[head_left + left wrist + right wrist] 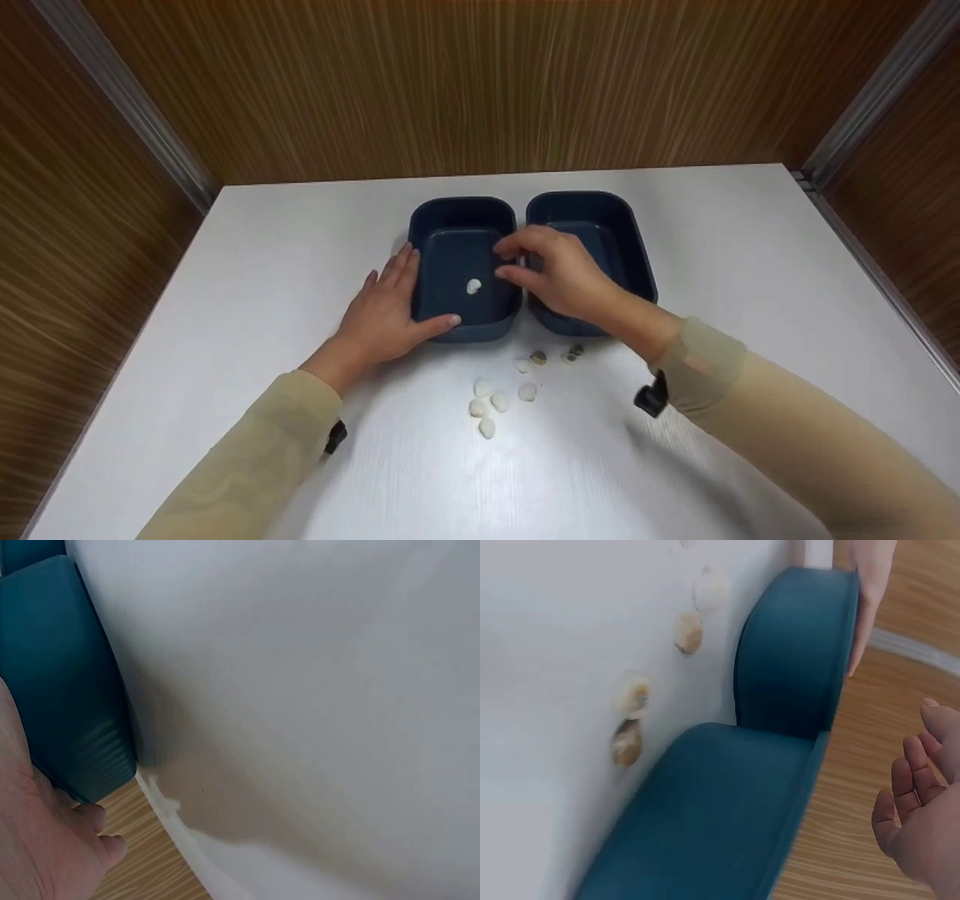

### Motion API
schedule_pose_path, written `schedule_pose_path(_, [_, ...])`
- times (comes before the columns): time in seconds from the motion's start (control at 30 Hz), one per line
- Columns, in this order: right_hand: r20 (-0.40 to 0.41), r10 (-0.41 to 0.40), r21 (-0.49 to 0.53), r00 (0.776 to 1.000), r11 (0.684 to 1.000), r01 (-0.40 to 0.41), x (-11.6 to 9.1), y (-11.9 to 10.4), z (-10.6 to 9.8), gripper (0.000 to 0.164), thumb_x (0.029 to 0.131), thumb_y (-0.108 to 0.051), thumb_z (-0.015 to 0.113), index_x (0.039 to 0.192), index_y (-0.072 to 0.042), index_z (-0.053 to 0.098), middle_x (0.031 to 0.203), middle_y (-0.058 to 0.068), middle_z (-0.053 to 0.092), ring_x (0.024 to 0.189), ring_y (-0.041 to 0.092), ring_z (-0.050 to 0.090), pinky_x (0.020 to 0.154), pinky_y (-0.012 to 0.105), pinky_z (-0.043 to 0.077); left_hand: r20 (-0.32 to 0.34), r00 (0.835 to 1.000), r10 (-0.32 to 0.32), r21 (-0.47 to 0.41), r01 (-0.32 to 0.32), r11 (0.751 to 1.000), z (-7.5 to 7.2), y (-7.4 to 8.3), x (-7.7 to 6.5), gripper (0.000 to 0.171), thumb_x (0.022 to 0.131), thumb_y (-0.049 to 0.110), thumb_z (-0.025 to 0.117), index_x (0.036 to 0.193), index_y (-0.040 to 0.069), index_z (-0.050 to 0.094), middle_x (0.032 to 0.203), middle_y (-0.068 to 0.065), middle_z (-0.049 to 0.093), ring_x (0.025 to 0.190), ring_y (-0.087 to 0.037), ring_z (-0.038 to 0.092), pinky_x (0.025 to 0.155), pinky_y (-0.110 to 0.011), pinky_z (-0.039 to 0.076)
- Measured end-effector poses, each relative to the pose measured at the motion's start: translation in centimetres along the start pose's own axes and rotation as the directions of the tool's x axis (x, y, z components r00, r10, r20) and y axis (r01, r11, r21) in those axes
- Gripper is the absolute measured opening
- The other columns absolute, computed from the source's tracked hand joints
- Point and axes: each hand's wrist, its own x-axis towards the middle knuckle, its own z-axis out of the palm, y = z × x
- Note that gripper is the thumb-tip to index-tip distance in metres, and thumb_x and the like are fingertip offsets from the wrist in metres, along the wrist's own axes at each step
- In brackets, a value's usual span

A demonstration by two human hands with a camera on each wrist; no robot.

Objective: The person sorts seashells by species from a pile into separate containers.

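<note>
Two dark blue bins stand side by side on the white table. My left hand (pixel 381 313) rests against the left bin (pixel 480 332), fingers straight along its left side and thumb at the front rim. A single white shell (pixel 473 286) lies inside that bin. Over the inner edges of both bins hovers my right hand (pixel 562 271), thumb and forefinger bent but apart, with nothing visible between them. It covers part of the right bin (pixel 637 255). In the right wrist view, its loosely curved fingers (pixel 904 787) are beyond the bins' rims.
Several white shells (pixel 499 402) lie scattered on the table in front of the bins. Brownish shells (pixel 538 358) sit nearer the right bin's front wall. A wood-grain panel (pixel 480 90) rises behind the table (pixel 300 225), with similar panels at both sides.
</note>
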Motion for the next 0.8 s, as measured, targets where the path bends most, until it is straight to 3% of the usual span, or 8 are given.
schedule_pose_path(0.27, [-0.008, -0.059, 0.094, 0.998, 0.994, 0.059, -4.8, -1.1, -1.0, 0.022, 0.095, -0.009, 0.082, 0.116, -0.005, 0.077, 0.112, 0.003, 0.075, 0.105, 0.017, 0.072, 0.093, 0.039, 0.059, 0.002, 1.000, -0.011, -0.008, 0.011, 1.000, -0.3, -0.5, -0.4, 0.126, 0.088, 0.090, 0.049, 0.171, 0.005, 0.006, 0.178, -0.010, 0.002, 0.163, -0.028, 0.011, 0.129, -0.054, 0.009])
schedule_pose_path(0.5, [0.054, -0.032, 0.171, 0.998, 0.985, 0.023, -8.5, -0.9, -0.2, 0.021, 0.093, -0.008, 0.083, 0.113, -0.008, 0.078, 0.105, -0.001, 0.075, 0.091, 0.015, 0.070, 0.081, 0.028, 0.060, 0.000, 1.000, -0.006, -0.015, 0.006, 1.000, -0.5, -0.6, -0.5, 0.125, 0.089, 0.090, 0.049, 0.171, 0.005, 0.005, 0.179, -0.010, 0.000, 0.163, -0.026, 0.010, 0.129, -0.053, 0.010])
schedule_pose_path(0.63, [0.098, -0.031, 0.190, 0.995, 0.982, 0.012, -9.9, -0.7, 0.4, 0.020, 0.094, -0.009, 0.083, 0.113, -0.009, 0.078, 0.105, 0.002, 0.075, 0.088, 0.015, 0.071, 0.077, 0.029, 0.059, 0.002, 1.000, -0.007, -0.010, 0.007, 1.000, -0.5, -0.6, -0.4, 0.125, 0.089, 0.089, 0.049, 0.170, 0.005, 0.005, 0.179, -0.010, 0.001, 0.163, -0.025, 0.010, 0.129, -0.053, 0.009])
schedule_pose_path(0.8, [0.127, -0.061, 0.210, 0.990, 0.977, 0.033, -11.2, -0.1, 1.3, 0.022, 0.093, -0.004, 0.082, 0.113, -0.002, 0.076, 0.105, 0.011, 0.075, 0.085, 0.018, 0.073, 0.076, 0.029, 0.059, 0.013, 1.000, -0.012, -0.009, 0.012, 1.000, -0.5, -0.5, -0.4, 0.124, 0.089, 0.090, 0.047, 0.171, 0.006, 0.006, 0.179, -0.010, 0.002, 0.163, -0.025, 0.010, 0.129, -0.053, 0.008])
